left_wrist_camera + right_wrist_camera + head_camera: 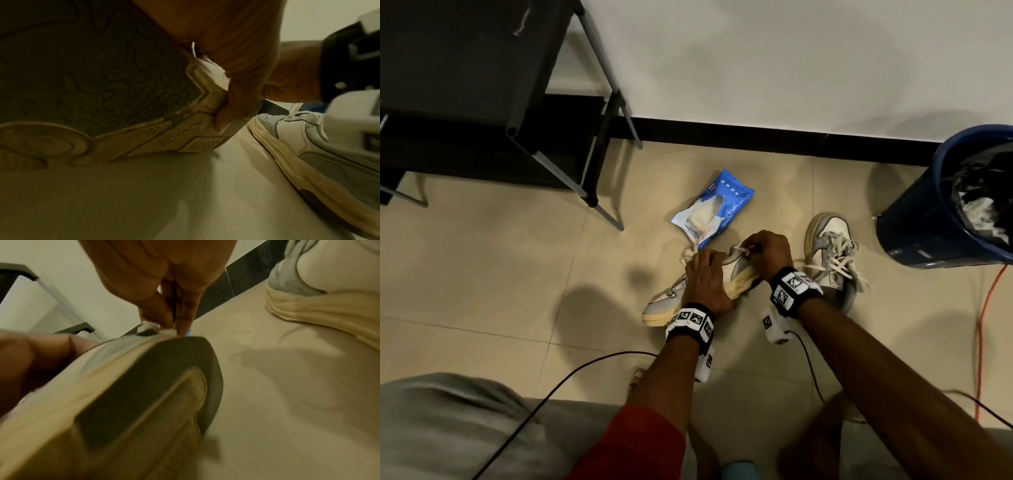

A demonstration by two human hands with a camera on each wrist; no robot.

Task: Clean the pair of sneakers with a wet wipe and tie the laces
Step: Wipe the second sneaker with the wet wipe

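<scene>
2 sneakers (671, 298) (832, 253), 1 wipes pack (714, 212)

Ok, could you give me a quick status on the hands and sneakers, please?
Left hand grips tilted sneaker. Right hand pinches its lace. Second sneaker untied. Nothing obstructing.

blue bucket (928, 219) right, black rack (482, 85) left, orange cable (983, 329).
</scene>
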